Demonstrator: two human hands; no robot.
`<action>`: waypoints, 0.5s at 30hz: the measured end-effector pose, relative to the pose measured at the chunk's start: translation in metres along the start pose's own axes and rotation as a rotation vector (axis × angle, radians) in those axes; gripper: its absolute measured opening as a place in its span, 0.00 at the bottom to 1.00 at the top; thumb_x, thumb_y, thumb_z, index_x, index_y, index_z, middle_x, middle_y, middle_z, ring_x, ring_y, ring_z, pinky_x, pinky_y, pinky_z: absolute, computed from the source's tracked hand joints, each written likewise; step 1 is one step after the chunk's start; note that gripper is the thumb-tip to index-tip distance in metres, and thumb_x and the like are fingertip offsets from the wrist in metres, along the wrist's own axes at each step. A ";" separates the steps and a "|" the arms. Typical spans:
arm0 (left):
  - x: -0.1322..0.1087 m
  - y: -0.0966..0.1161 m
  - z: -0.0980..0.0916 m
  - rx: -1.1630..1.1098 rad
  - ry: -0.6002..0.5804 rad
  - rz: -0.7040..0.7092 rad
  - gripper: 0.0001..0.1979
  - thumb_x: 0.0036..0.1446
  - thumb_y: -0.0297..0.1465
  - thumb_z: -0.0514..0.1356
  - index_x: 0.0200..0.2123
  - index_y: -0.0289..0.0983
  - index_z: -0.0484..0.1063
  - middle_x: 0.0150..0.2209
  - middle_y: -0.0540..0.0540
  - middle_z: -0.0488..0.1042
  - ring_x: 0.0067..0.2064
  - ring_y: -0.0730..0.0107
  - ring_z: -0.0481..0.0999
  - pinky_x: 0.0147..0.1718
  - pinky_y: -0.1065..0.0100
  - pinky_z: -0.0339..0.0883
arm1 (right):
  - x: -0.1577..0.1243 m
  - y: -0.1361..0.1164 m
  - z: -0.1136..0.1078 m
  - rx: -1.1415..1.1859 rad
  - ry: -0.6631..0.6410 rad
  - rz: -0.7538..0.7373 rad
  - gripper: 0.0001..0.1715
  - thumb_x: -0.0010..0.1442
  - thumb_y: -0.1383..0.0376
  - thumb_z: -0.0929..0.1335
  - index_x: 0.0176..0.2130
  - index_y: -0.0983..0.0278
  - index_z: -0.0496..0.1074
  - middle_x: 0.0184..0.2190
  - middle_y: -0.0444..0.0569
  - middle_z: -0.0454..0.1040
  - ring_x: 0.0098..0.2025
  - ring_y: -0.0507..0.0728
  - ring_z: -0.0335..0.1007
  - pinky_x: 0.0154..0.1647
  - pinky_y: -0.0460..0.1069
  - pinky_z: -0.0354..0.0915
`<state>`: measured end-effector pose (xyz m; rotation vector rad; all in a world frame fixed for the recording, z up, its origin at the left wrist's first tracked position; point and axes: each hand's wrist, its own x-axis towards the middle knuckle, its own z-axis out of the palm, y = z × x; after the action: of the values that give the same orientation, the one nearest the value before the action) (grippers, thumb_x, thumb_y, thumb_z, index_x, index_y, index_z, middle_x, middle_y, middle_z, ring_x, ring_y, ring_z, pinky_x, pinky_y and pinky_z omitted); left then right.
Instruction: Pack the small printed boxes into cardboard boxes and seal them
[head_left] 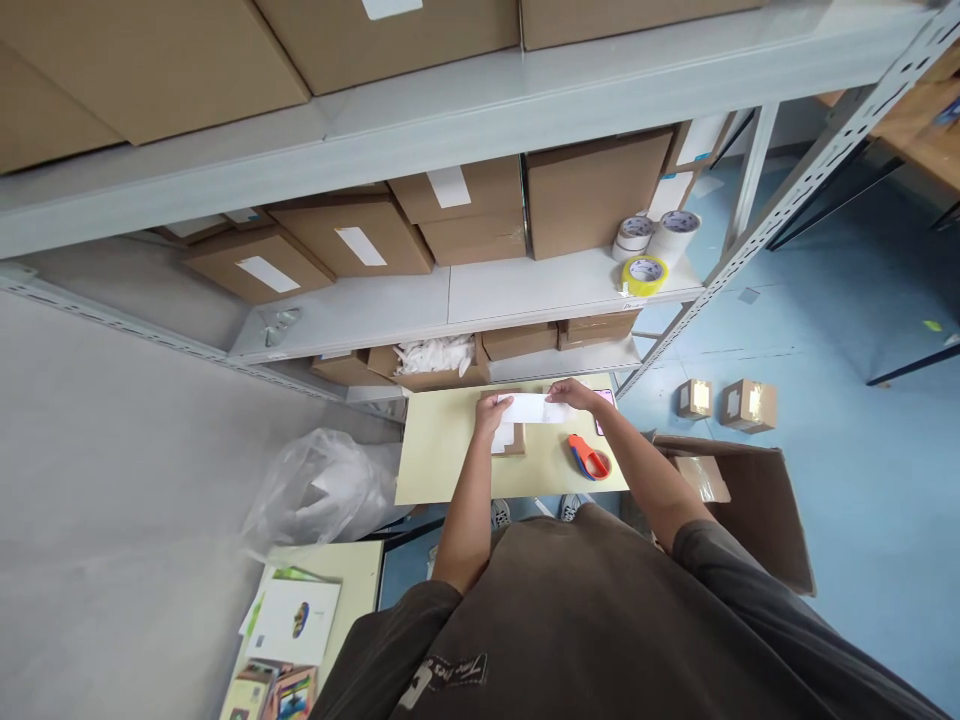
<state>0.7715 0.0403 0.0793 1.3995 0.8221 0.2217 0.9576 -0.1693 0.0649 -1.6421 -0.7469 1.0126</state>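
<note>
Both my hands hold a white paper label (534, 407) stretched between them over a small yellowish table (442, 450). My left hand (491, 413) pinches its left end and my right hand (571, 396) pinches its right end. Under the label lies a small brown cardboard box (513, 440) with a white patch on it. A red-orange tape dispenser (589, 457) rests on the table just right of the box, below my right wrist. A pink-edged phone (604, 404) lies at the table's far right corner.
A grey metal shelf rack (465, 300) with cardboard boxes stands behind the table, tape rolls (646, 250) on its right end. A large open carton (739, 500) sits on the blue floor at right, two small boxes (726, 402) beyond it. A clear plastic bag (322, 490) lies at left.
</note>
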 end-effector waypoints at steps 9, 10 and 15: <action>-0.005 -0.022 -0.004 -0.163 0.077 -0.071 0.28 0.37 0.47 0.80 0.35 0.33 0.84 0.33 0.41 0.84 0.36 0.58 0.83 0.38 0.62 0.77 | 0.012 0.002 0.014 0.019 0.003 0.072 0.26 0.45 0.44 0.80 0.30 0.63 0.81 0.26 0.44 0.78 0.27 0.53 0.68 0.28 0.48 0.63; -0.004 -0.023 -0.006 -0.170 0.084 -0.078 0.27 0.37 0.47 0.80 0.35 0.32 0.84 0.32 0.41 0.84 0.35 0.58 0.84 0.37 0.62 0.77 | 0.013 0.003 0.014 0.009 0.009 0.067 0.25 0.45 0.45 0.80 0.30 0.62 0.81 0.26 0.44 0.78 0.27 0.53 0.68 0.29 0.48 0.63; 0.001 -0.028 -0.046 -0.241 0.288 -0.073 0.28 0.37 0.49 0.79 0.34 0.32 0.82 0.32 0.41 0.84 0.37 0.55 0.85 0.37 0.61 0.77 | 0.010 0.012 -0.007 -0.026 0.151 0.058 0.27 0.44 0.42 0.79 0.28 0.63 0.80 0.24 0.44 0.77 0.28 0.54 0.68 0.31 0.49 0.65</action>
<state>0.7344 0.0709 0.0548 1.1235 1.0453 0.4589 0.9685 -0.1677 0.0515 -1.7504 -0.6174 0.9113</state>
